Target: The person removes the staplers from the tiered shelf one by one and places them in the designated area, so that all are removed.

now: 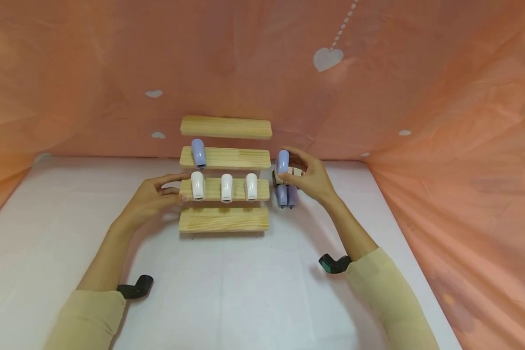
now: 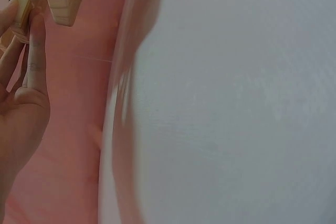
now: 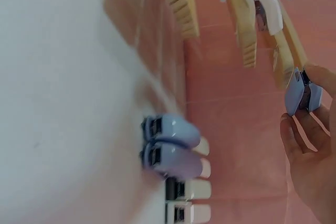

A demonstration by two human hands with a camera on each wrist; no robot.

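A tiered wooden display rack (image 1: pixel 224 221) stands on the table with several pale boards. My left hand (image 1: pixel 153 198) pinches the left end of its third board from the top, thumb on one face and fingers on the other in the left wrist view. My right hand (image 1: pixel 310 176) holds a small lavender stapler (image 1: pixel 283 161) between thumb and fingertips, just off the rack's right side. Three white staplers (image 1: pixel 226 187) stand in a row on the third board. One lavender stapler (image 1: pixel 199 153) sits at the left of the second board.
Beside the rack at the right, two purplish staplers (image 3: pixel 173 158) stand together, with pale ones (image 3: pixel 193 188) next to them. Pink cloth (image 1: pixel 245 58) with white hearts hangs behind and at both sides. The tabletop (image 1: pixel 245 291) is white.
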